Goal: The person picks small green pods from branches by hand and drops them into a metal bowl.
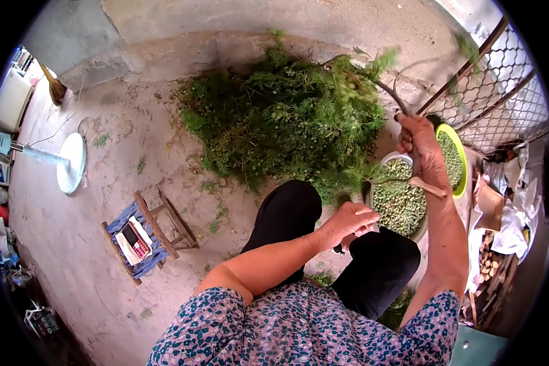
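Observation:
My right hand (418,143) is wrapped round a brown branch (389,91), raised beside the green pile. Feathery green leaves at its far end are blurred. My left hand (349,222) is closed, fingers pressed together, above my knee at the near-left rim of a round tub (402,204) of small green pods or cones. Something small and dark shows under it, too little to name. A pale cut stem (428,186) with a thin twig crosses in front of my right forearm. Beyond that forearm stands a lime-green basin (466,174) of similar green bits.
A large heap of leafy cut branches (287,116) lies ahead. To the left are a low folding stool (143,238) with a phone on it, a pale-blue stand base (72,163) and a broom (56,91). Wire mesh (494,79), bags and firewood (491,287) line the right side.

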Motion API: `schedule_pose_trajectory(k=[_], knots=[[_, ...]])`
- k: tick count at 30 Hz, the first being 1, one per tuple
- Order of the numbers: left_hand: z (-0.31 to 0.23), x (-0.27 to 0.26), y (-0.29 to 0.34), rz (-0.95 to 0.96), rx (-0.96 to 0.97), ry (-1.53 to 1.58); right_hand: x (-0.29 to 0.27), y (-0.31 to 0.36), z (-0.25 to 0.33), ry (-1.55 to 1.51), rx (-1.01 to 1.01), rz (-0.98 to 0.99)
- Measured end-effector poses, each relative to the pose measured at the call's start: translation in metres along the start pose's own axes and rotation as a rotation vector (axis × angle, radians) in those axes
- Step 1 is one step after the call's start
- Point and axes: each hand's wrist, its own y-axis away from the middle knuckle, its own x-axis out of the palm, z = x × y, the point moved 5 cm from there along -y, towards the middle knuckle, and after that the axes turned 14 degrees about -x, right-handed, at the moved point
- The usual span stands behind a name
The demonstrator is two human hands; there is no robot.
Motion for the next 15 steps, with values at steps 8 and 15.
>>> schedule_pose_trajectory(k=[8,15], knots=[[-0.01,-0.019,-0.007,-0.178,0.102,0.041,0.013,-0.009,0.089,0.049,-0.171,0.097],[-0.012,-0.027,-0.005,-0.215,0.053,-0.031,0.014,-0.013,0.144,0.124,-0.368,0.064]])
